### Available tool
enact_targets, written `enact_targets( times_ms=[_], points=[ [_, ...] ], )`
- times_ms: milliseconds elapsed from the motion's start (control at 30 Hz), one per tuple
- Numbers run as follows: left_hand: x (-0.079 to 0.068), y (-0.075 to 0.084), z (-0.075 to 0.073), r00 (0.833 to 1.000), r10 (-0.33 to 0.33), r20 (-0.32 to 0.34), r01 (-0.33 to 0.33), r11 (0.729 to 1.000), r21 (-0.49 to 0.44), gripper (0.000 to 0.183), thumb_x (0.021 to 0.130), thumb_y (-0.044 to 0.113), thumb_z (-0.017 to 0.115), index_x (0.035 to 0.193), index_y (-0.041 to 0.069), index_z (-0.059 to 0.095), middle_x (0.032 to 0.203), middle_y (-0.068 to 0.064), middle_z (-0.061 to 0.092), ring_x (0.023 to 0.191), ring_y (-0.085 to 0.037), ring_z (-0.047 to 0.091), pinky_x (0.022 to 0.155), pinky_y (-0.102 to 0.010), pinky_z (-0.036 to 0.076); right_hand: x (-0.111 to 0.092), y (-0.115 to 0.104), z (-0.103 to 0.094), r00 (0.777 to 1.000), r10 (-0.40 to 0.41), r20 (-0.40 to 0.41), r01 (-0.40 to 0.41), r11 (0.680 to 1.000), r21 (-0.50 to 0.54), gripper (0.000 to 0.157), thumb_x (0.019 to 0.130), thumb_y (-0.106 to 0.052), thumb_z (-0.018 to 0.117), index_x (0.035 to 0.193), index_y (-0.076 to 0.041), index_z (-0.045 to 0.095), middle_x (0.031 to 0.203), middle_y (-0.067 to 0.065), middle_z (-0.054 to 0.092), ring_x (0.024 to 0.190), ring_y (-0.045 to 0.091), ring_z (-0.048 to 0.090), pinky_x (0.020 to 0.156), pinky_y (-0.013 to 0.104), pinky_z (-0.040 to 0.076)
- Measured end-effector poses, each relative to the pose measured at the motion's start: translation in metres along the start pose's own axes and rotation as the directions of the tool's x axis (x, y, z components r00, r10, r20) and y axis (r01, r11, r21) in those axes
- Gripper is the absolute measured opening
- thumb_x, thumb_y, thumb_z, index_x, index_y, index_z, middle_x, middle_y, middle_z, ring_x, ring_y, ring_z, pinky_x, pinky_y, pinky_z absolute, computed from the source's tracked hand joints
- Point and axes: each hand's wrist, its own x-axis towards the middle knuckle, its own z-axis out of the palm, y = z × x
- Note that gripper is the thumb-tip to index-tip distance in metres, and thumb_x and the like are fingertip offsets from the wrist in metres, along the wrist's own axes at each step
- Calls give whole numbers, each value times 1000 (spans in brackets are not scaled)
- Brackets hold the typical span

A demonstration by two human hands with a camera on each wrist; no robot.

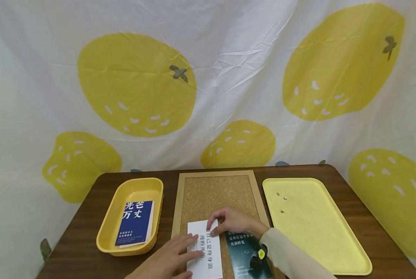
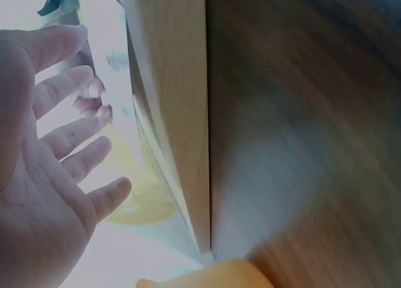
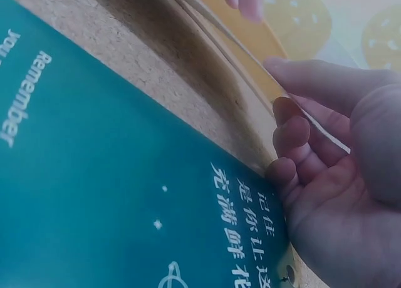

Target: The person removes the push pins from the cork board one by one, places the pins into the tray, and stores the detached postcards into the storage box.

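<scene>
My right hand (image 1: 236,223) pinches the top right corner of a white card (image 1: 213,267) printed with dark Chinese characters. In the right wrist view the card is seen edge-on between thumb and fingers, raised over the cork board (image 1: 208,193). My left hand (image 1: 171,257) has its fingers spread and extended; in the head view they overlap the card's left side. A dark teal card (image 1: 250,257) with white lettering lies on the board at the right, partly covered by the right wrist. A metal pin (image 3: 288,274) shows at its top edge.
On the left stands a yellow basket (image 1: 105,232) holding a blue card (image 1: 134,223) over a pale one. To the right, a flat yellow tray (image 1: 319,232) carries three small pins (image 1: 285,198). Behind the brown table (image 1: 79,232) hangs a lemon-print cloth (image 1: 208,97).
</scene>
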Motion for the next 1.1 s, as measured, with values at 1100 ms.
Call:
enact_targets(
  times_ms=[1100],
  points=[
    [-74, -43, -40, 828, -280, -486, 315, 949, -11, 45, 90, 27, 74, 133, 27, 62, 151, -7, 46, 134, -36, 47, 99, -57, 48, 2, 1, -5, 1000, -6, 15, 6, 1000, 23, 12, 85, -20, 77, 97, -21, 76, 72, -2, 63, 60, 11, 47, 56, 24, 37]
  ],
)
